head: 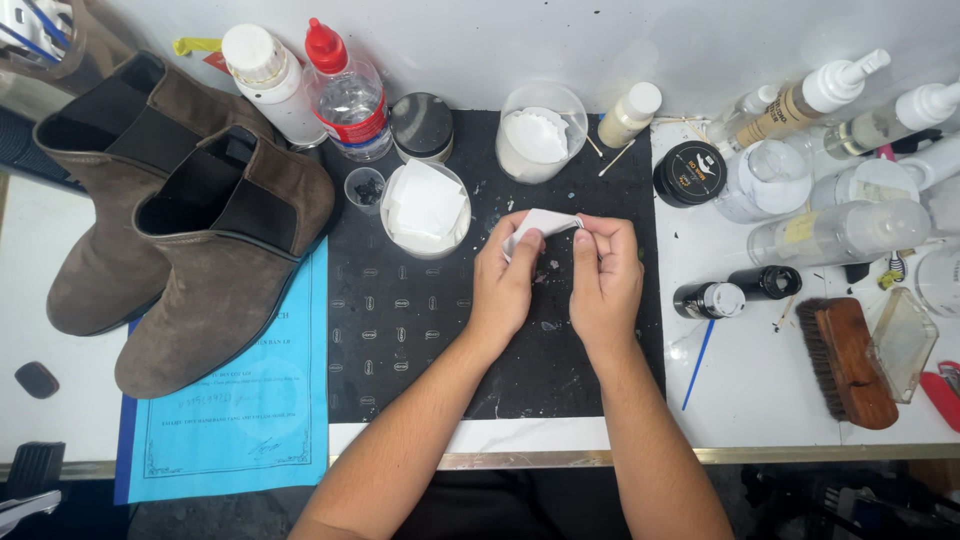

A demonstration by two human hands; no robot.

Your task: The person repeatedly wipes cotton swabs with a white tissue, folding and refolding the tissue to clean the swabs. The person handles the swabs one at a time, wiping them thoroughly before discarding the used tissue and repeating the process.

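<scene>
My left hand [503, 282] and my right hand [604, 282] are side by side above a black work mat [400, 330]. Both pinch a small folded white cloth pad [543, 224] between fingers and thumbs, the left on its left end, the right on its right end. Just to the left of my left hand stands a clear cup [425, 210] stuffed with more white pads.
Two brown suede ankle boots [190, 225] lie at the left, partly on a blue paper sheet [255, 420]. Bottles, jars and a clear tub [540, 135] line the back. At the right are spray bottles, small black bottles [738, 290], and a wooden brush [848, 360].
</scene>
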